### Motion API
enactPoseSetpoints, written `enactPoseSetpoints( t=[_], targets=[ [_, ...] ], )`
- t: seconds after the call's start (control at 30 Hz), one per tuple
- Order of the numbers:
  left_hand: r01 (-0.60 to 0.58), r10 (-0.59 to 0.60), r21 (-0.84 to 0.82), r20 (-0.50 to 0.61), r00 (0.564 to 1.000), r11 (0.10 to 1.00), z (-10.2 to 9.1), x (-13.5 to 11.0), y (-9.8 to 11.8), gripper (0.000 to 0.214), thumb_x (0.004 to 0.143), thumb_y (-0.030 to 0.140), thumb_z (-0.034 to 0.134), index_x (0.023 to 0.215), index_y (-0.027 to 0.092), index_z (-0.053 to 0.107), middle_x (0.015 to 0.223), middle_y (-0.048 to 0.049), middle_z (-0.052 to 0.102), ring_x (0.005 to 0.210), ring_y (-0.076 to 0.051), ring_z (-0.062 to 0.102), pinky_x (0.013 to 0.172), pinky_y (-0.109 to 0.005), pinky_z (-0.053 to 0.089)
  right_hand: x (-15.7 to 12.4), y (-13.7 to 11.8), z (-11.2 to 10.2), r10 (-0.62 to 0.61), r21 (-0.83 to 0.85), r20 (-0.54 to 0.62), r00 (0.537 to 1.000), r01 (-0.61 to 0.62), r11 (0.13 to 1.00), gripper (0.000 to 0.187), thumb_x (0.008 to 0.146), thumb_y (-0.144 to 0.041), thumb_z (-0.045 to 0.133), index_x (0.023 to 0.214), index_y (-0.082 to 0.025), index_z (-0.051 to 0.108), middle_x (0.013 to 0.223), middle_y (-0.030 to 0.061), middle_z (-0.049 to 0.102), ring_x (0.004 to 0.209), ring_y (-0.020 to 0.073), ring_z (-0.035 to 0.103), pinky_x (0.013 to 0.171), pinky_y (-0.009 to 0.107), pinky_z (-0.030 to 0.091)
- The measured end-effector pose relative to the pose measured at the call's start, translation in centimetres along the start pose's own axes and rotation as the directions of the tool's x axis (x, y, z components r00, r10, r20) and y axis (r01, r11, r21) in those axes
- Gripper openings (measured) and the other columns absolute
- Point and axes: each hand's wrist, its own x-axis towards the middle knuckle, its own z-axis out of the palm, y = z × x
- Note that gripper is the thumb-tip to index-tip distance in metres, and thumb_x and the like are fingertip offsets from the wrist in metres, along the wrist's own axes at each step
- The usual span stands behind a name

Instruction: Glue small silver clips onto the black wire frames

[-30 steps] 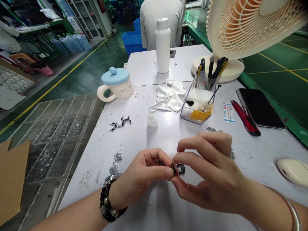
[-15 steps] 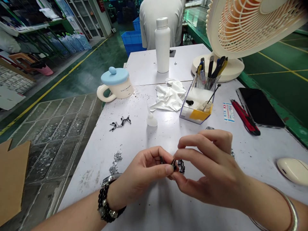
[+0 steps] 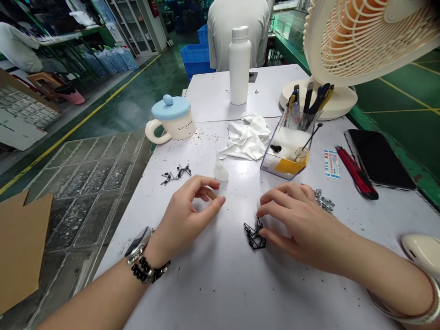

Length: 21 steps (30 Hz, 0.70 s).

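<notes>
My right hand [image 3: 299,224] rests low on the white table [image 3: 220,284], thumb and curled fingers pinched on the right edge of a small black tangle of plastic parts [image 3: 254,236] that lies on the surface. My left hand [image 3: 187,215] hovers apart to the left, fingers loosely curled and spread, holding nothing. It is nearest to a small white dropper bottle [image 3: 220,170]. A few more black parts [image 3: 175,174] lie further left. A little heap of silver metal bits [image 3: 323,200] sits just behind my right hand.
Behind stand a mug with a blue lid [image 3: 173,120], a white bottle [image 3: 239,64], a crumpled cloth [image 3: 247,137], a clear pen holder [image 3: 292,151] and a fan [image 3: 360,41]. A phone [image 3: 378,158], cutter [image 3: 355,172] and mouse [image 3: 424,250] lie right. A person in white [image 3: 239,23] stands beyond.
Both hands were pinching the black parts together in the air. Now the parts lie on the table under my right hand, and my left hand has let go and moved left.
</notes>
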Motion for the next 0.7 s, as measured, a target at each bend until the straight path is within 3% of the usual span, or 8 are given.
enactPoseSetpoints(
  t=[0.13,0.2,0.3,0.37,0.43,0.53,0.7],
  targets=[
    [-0.007,0.012,0.350,-0.011,1.000,0.937,-2.2,1.0,0.2,0.017,0.083,0.036,0.056,0.093,0.022,0.055,0.094,-0.0012,0.057,0.083,-0.016,0.055,0.064,-0.027,0.045,-0.3,0.3,-0.5,0.022,-0.049,0.012,1.000,-0.021,0.999,0.012,0.084,-0.027,0.050,0.088,-0.026,0.061,0.098,0.0001,0.058,0.096,0.0207,0.044,0.078,0.039,0.032],
    [0.049,-0.042,0.539,-0.026,0.999,0.841,-3.4,1.6,-0.3,0.021,0.083,0.037,0.052,0.097,0.021,0.055,0.100,-0.0039,0.056,0.089,-0.021,0.055,0.072,-0.033,0.046,-0.4,0.5,-0.7,0.015,-0.087,-0.036,0.999,-0.018,0.996,0.012,0.084,-0.026,0.050,0.087,-0.025,0.062,0.098,0.0004,0.058,0.095,0.0199,0.044,0.080,0.040,0.032],
    [0.164,-0.089,0.703,-0.141,0.986,0.692,-5.0,2.5,-1.7,0.035,0.084,0.036,0.047,0.113,0.018,0.052,0.116,-0.0103,0.050,0.104,-0.030,0.051,0.089,-0.043,0.042,-0.5,0.7,-0.6,-0.002,-0.149,-0.069,0.998,-0.008,0.989,0.012,0.084,-0.025,0.050,0.085,-0.023,0.062,0.097,0.0005,0.058,0.094,0.0196,0.044,0.081,0.040,0.031],
    [0.206,-0.117,0.741,-0.171,0.978,0.639,-5.8,3.1,-2.7,0.042,0.084,0.035,0.043,0.120,0.015,0.051,0.123,-0.0143,0.046,0.111,-0.033,0.047,0.094,-0.045,0.039,-0.6,0.6,-0.5,-0.009,-0.170,-0.068,0.998,-0.002,0.985,0.011,0.084,-0.025,0.050,0.084,-0.023,0.061,0.097,0.0002,0.058,0.093,0.0199,0.044,0.081,0.040,0.031],
    [0.200,-0.156,0.749,-0.130,0.979,0.632,-6.2,3.6,-3.5,0.040,0.084,0.034,0.042,0.113,0.013,0.059,0.119,-0.0154,0.051,0.109,-0.033,0.049,0.095,-0.044,0.038,-0.6,0.5,-0.5,-0.014,-0.175,-0.064,0.998,0.003,0.984,0.011,0.085,-0.025,0.049,0.085,-0.024,0.060,0.097,-0.0004,0.057,0.094,0.0204,0.044,0.082,0.041,0.031],
    [0.198,-0.205,0.729,-0.081,0.975,0.656,-6.5,3.9,-3.9,0.034,0.083,0.033,0.040,0.094,0.014,0.067,0.108,-0.0135,0.059,0.098,-0.030,0.055,0.087,-0.042,0.041,-0.8,0.3,-0.6,-0.023,-0.180,-0.075,0.997,0.009,0.984,0.011,0.085,-0.026,0.049,0.085,-0.024,0.060,0.098,-0.0010,0.057,0.095,0.0206,0.044,0.082,0.040,0.030],
    [0.243,-0.289,0.666,-0.043,0.956,0.705,-6.5,3.4,-3.0,0.023,0.078,0.036,0.047,0.080,0.020,0.065,0.088,-0.0064,0.066,0.086,-0.027,0.059,0.069,-0.035,0.042,-1.0,0.4,-1.0,-0.043,-0.181,-0.110,0.993,0.023,0.983,0.012,0.085,-0.026,0.049,0.086,-0.024,0.060,0.096,-0.0011,0.057,0.093,0.0202,0.043,0.081,0.040,0.028]
  ],
)
